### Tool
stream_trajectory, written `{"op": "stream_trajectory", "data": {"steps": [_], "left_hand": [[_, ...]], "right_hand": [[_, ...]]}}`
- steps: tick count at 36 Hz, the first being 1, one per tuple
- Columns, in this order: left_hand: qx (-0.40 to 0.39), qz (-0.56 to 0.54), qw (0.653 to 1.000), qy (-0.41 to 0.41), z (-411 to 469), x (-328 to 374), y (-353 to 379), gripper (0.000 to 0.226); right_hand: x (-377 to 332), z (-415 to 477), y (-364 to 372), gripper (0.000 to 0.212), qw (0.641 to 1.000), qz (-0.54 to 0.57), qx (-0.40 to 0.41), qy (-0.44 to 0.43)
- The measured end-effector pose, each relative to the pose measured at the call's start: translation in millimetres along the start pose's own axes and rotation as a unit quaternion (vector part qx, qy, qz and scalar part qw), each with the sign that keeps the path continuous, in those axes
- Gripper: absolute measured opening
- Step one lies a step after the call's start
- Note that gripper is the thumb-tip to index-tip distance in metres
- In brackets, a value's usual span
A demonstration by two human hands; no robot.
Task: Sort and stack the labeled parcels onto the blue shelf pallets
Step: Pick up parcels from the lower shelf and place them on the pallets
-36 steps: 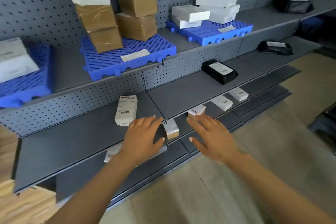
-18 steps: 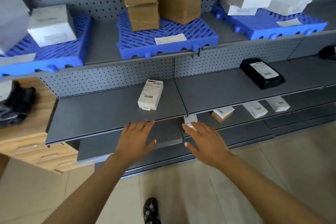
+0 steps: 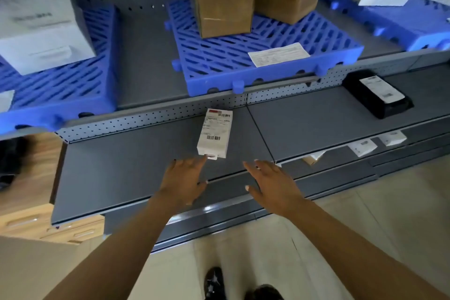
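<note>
Both hands hover empty over the grey shelf (image 3: pixel 126 168), fingers spread. The left hand (image 3: pixel 181 181) almost touches the white parcel (image 3: pixel 214 133); the right hand (image 3: pixel 274 185) is just beside it.

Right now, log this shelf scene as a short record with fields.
left hand: open, empty, fingertips by the near end of the small white labeled parcel
right hand: open, empty
white parcel: flat on grey middle shelf
middle blue slatted pallet: holds stacked brown cardboard boxes and a loose paper sheet
black labeled parcel: on the shelf, right
</note>
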State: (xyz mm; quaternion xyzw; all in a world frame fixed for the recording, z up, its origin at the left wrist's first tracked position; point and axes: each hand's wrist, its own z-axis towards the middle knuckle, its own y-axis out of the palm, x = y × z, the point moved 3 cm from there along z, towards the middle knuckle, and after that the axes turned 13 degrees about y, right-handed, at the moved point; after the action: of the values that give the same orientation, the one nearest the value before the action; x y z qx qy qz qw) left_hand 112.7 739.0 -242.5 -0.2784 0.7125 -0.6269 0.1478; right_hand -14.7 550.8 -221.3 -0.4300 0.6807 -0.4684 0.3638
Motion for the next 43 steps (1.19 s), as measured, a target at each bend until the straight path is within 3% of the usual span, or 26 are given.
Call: {"op": "stream_trajectory", "data": {"steps": [13,25,30,36,43], "left_hand": [[-0.031,-0.011,0.999,-0.023,63,-46,47,0.077],[0.035,-0.064,0.996,-0.046,111,-66,92,0.085],[0.090,-0.103,0.990,-0.027,104,-59,99,0.076],[0.082,-0.136,0.987,-0.036,71,-31,87,0.072],[0.124,-0.176,0.975,-0.049,25,7,51,0.073]], "right_hand": [[-19,105,44,0.067,0.999,0.015,-0.029,-0.003],[-29,184,87,0.079,0.999,0.026,0.013,-0.038],[-26,178,93,0.072,0.996,0.085,0.008,-0.038],[-20,141,78,0.070,0.990,0.129,-0.013,-0.056],[-19,88,39,0.070,0.986,0.148,-0.003,-0.079]]}}
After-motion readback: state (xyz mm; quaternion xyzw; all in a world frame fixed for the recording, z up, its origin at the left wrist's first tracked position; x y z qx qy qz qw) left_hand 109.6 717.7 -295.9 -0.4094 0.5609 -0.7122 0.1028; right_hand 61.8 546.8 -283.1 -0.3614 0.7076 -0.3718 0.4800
